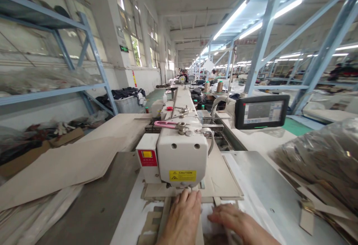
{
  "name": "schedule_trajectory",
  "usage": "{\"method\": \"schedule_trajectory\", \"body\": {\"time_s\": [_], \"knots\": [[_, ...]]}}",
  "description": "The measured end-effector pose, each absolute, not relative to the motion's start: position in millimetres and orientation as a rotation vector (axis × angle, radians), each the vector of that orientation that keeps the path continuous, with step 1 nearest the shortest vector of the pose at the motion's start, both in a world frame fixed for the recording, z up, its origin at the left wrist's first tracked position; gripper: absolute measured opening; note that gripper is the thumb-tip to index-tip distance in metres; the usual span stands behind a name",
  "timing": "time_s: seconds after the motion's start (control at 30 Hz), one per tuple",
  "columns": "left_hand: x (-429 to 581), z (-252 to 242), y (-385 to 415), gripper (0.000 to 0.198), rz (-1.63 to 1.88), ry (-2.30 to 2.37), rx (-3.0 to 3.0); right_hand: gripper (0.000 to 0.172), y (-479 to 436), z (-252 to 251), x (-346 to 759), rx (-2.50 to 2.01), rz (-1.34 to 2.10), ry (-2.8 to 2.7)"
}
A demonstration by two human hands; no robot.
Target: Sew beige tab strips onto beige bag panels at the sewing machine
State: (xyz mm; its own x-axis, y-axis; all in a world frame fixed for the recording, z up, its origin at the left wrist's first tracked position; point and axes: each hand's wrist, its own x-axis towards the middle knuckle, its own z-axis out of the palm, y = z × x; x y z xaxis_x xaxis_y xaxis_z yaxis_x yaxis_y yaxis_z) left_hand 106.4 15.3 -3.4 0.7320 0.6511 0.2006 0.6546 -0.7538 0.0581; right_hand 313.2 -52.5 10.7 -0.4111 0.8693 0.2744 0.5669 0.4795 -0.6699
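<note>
Left hand (183, 215) and right hand (237, 224) lie flat, fingers together and gripping nothing, on the template (226, 181) near centre under the machine head (181, 155); judged risk: the left fingertips sit just beside the hidden needle area, so puncture is possible

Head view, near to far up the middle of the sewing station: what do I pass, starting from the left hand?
left hand → yellow caution label → pink-handled tool → thread cones
</note>
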Motion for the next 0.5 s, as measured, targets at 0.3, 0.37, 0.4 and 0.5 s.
{"method": "schedule_trajectory", "body": {"time_s": [0.3, 0.37, 0.4, 0.5], "knots": [[107.1, -22.9, 16.0, 0.061, -0.268, -1.234, -2.895, 0.04, 0.7, 19.8, 297.5, -1.371, 0.305, -2.302], [109.2, -18.1, 16.6, 0.059, -0.261, -1.227, -2.894, 0.041, 9.2, 11.2, 295.7, -1.394, 0.278, -2.3], [110.9, -13.7, 16.4, 0.057, -0.244, -1.251, -2.872, 0.043, 12.2, 8.5, 295.5, -1.41, 0.265, -2.29], [117.1, 3.3, 14.9, 0.049, -0.153, -1.341, -2.815, 0.05, 18.2, 4.9, 296.0, -1.425, 0.24, -2.273]]}}
